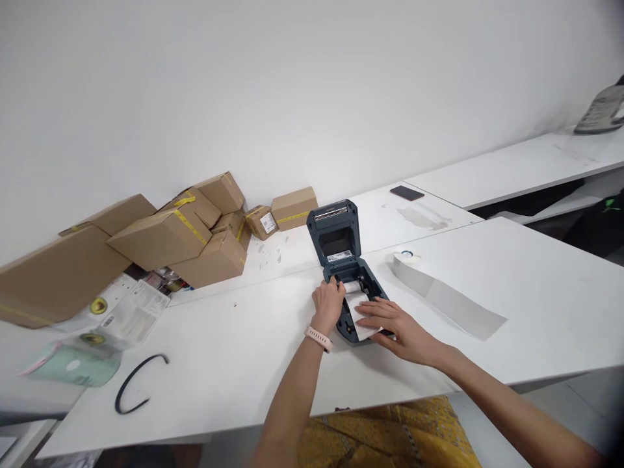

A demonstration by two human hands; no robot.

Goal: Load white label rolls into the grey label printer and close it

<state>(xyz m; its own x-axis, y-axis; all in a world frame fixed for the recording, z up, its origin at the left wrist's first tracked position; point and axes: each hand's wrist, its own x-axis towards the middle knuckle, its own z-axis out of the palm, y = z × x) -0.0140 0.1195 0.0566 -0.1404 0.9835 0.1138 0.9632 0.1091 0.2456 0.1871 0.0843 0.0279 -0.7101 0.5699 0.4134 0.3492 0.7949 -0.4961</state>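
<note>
A small dark label printer (336, 244) stands on the white table (234, 338) with its lid raised. A white paper strip (358, 305) runs out of its open bay. My left hand (327, 305) is curled at the printer's left side, fingers closed on a part inside the bay. My right hand (390, 325) lies flat with fingers stretched out, pressing on the paper strip over the printer's front. A pale watch band sits on my left wrist (319, 338).
A nearly used-up label roll (407, 257) with a long unrolled white strip (448, 296) lies right of the printer. Several cardboard boxes (166, 237) are piled at the back left. A black curved band (134, 383), printed sheets (131, 309) and a dark phone (407, 192) also lie about.
</note>
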